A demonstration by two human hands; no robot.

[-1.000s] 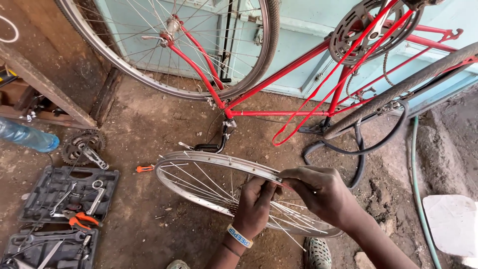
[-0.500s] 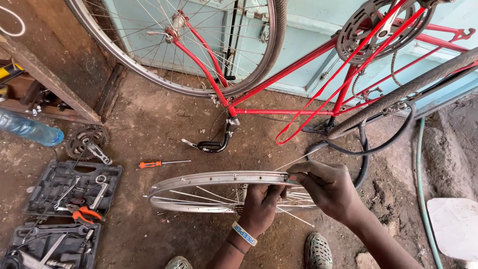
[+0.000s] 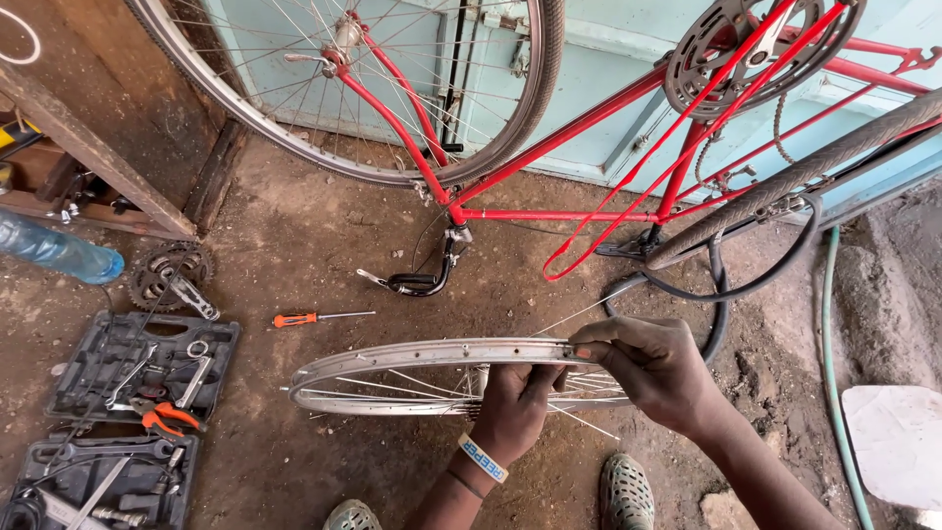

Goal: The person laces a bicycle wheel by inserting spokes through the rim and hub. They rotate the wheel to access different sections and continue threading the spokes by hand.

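A bare silver bicycle rim (image 3: 392,355) with thin spokes is held nearly edge-on above the dirt floor. My left hand (image 3: 517,404) grips it from below near the hub, a wristband on that wrist. At the rim's near edge, my right hand (image 3: 655,371) pinches a spoke end between thumb and fingers. A loose spoke (image 3: 589,312) sticks out up and to the right from the rim.
An upside-down red bicycle frame (image 3: 559,157) with a tyred wheel (image 3: 373,88) stands behind. An orange-handled screwdriver (image 3: 319,318), a crank with chainring (image 3: 172,280), an open tool case (image 3: 118,378) and a plastic bottle (image 3: 59,253) lie left. Black tube (image 3: 721,294) and green hose (image 3: 834,373) lie right.
The rim has tipped from a flatter, open view to nearly edge-on. Both hands stayed on it, and the view has shifted slightly downward.
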